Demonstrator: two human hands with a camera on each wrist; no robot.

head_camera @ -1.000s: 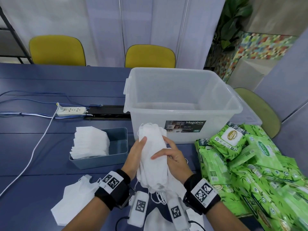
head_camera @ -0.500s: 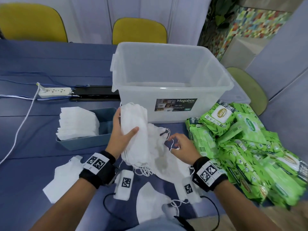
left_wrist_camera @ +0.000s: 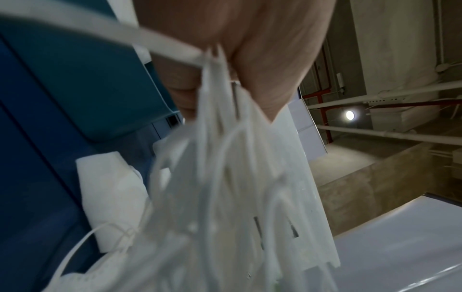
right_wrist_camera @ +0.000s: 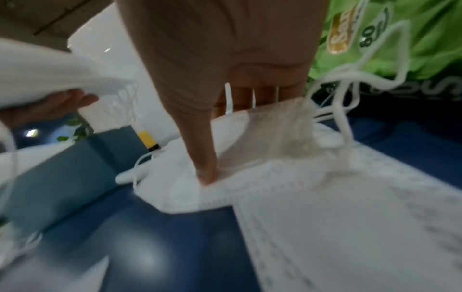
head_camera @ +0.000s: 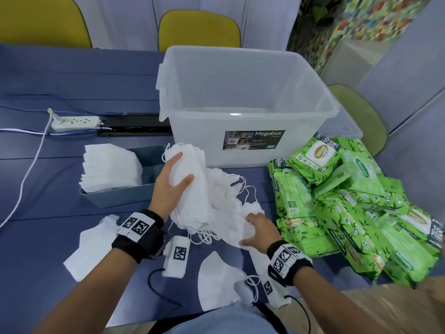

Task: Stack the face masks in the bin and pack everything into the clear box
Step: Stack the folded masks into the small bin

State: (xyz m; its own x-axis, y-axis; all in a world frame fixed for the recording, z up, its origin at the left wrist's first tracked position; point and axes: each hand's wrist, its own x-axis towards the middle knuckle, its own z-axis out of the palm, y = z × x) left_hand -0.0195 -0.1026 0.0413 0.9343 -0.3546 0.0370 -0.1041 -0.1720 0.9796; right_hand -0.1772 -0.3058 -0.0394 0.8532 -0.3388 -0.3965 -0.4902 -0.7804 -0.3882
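Note:
My left hand (head_camera: 173, 182) grips a thick bundle of white face masks (head_camera: 190, 186) upright above the table, just right of the grey-blue bin (head_camera: 120, 195). The same bundle (left_wrist_camera: 237, 197) fills the left wrist view, ear loops dangling. A stack of masks (head_camera: 109, 168) lies in the bin's left half. My right hand (head_camera: 256, 229) rests on loose masks (head_camera: 228, 213) lying on the table, thumb and fingers spread; in the right wrist view its thumb (right_wrist_camera: 200, 158) presses a mask (right_wrist_camera: 250, 173). The clear box (head_camera: 240, 102) stands behind, with nothing visible inside.
Several green wipe packs (head_camera: 349, 213) are heaped at the right. Single masks lie at the near left (head_camera: 89, 249) and near centre (head_camera: 216, 280). A power strip (head_camera: 74, 122) with cables sits at the far left. Yellow chairs (head_camera: 199, 30) stand behind the blue table (head_camera: 60, 80).
My right hand let go of the bundle and dropped to the loose masks on the table. The left hand kept the bundle, shifting it slightly left toward the bin.

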